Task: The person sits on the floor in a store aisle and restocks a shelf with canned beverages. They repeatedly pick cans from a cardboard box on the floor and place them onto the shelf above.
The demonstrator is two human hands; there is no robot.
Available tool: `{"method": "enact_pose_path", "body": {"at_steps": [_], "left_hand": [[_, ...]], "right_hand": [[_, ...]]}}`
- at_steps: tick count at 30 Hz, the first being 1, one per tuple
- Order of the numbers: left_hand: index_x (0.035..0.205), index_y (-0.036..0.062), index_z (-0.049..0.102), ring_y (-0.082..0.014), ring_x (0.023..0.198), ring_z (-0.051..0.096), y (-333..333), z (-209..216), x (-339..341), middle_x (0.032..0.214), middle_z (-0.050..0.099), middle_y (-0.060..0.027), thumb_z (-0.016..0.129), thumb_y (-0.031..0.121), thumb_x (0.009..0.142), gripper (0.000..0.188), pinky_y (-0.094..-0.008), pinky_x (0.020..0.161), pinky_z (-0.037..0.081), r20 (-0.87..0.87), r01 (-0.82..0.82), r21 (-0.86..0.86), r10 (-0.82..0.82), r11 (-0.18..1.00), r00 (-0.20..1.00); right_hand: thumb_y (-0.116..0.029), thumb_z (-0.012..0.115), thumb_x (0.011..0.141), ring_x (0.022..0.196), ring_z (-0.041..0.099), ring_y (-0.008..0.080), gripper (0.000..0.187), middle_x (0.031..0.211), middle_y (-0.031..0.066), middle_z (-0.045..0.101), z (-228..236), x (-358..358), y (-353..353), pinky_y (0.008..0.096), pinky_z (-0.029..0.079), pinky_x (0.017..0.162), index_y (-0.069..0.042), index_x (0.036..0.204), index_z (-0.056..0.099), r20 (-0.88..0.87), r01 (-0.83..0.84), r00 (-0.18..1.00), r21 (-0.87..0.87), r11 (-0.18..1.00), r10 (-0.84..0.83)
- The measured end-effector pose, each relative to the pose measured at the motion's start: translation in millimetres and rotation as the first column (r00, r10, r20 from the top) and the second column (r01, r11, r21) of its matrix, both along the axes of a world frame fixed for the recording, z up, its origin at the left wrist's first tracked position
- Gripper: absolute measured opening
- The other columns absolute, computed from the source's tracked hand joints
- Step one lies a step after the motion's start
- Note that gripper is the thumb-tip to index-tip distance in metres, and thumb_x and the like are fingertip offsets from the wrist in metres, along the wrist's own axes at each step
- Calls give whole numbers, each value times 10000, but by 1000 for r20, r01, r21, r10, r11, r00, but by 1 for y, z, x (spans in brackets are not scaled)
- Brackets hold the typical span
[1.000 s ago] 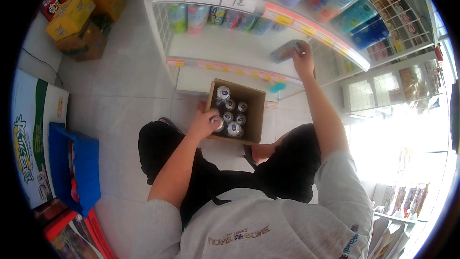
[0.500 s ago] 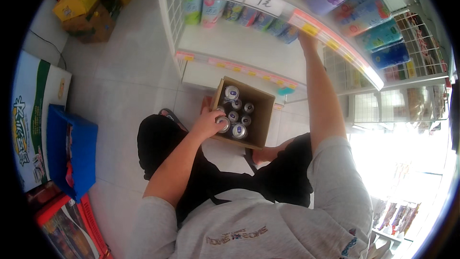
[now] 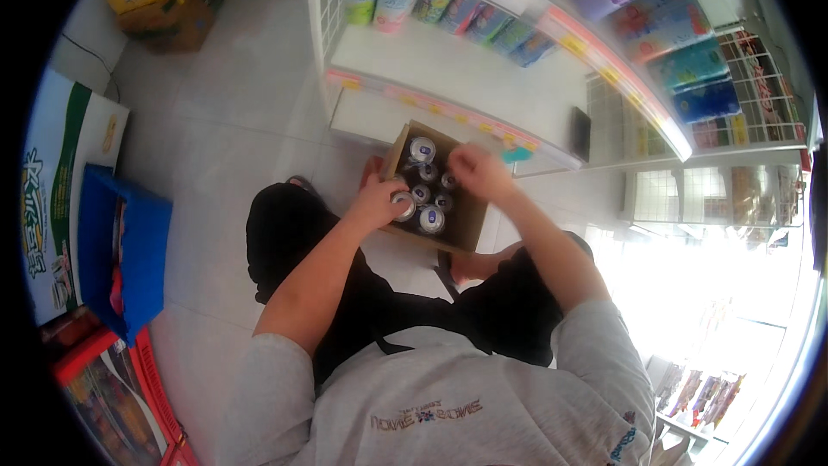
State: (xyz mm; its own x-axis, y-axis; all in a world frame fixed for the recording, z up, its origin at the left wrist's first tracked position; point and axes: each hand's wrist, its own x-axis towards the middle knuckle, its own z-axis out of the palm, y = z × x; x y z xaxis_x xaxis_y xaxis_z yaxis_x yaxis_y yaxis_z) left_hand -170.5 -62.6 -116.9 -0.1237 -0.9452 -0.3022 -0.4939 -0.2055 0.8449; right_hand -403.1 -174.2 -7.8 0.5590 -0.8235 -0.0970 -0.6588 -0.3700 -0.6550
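Inside the box [image 3: 470,226], saw upright cans [image 3: 432,219]: judged stiff, smooth, weighty if full, easily dented, best taken below the rim. Had left grip [image 3: 377,203] part-curled at one can, right grip [image 3: 480,173] by another; could not tell either's hold.

So the right hand [image 3: 479,173] had made quite the trip. A second earlier it was holding a bluish can out over the shelf [image 3: 474,86], then it was up at the end of the can row, and now it was down over the right side of the carton [image 3: 470,220], minus that can, fingertips right by a silver can top [image 3: 448,179]. With the arm gone, the row's end can [image 3: 530,49] and a dark slab [image 3: 580,134] showed properly.
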Motion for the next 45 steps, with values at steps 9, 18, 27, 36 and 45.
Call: {"method": "enact_pose_path", "body": {"at_steps": [9,18,27,36,45], "left_hand": [[1241,182,685,-407,1163,571,-6,13,2,1273,514,-229,743,326,838,432,-419,1011,479,5,14,16,-14,1000,1000],[1217,193,703,-407,1144,586,-9,11,5,1299,517,-241,745,342,837,411,-434,989,491,74,9,-13,-8,1000,997],[1217,182,704,-425,1129,581,-4,-12,7,1257,525,-265,748,365,832,429,-435,987,497,30,-17,-104,20,994,999],[1208,181,697,-412,1202,573,-3,22,-1,1428,432,-270,715,344,830,412,-429,1026,486,49,4,36,-6,999,999],[1237,183,686,-408,1202,548,-1,21,-7,1260,542,-241,752,356,834,443,-423,1026,471,49,44,-9,-43,999,998]], "right_hand": [[-400,758,839,1134,593,372,690,1246,176,560,-36,-3,90,458,517,926,-163,1412,455,-132,-239,955,188,953,266],[-347,753,836,954,677,353,639,1200,192,601,-45,-7,79,437,541,864,-137,1377,485,-132,-87,984,237,968,121],[-200,586,948,955,633,231,351,1059,133,641,-13,-65,14,375,511,837,-69,1271,547,364,404,877,-202,892,-314],[-373,740,902,946,663,270,531,1103,146,666,43,-143,-132,394,518,844,-28,1264,562,511,781,609,-250,573,-607],[-358,672,939,1193,595,333,447,1250,175,631,14,-211,-278,431,463,980,-89,1286,587,231,653,745,-441,615,-626]]}}
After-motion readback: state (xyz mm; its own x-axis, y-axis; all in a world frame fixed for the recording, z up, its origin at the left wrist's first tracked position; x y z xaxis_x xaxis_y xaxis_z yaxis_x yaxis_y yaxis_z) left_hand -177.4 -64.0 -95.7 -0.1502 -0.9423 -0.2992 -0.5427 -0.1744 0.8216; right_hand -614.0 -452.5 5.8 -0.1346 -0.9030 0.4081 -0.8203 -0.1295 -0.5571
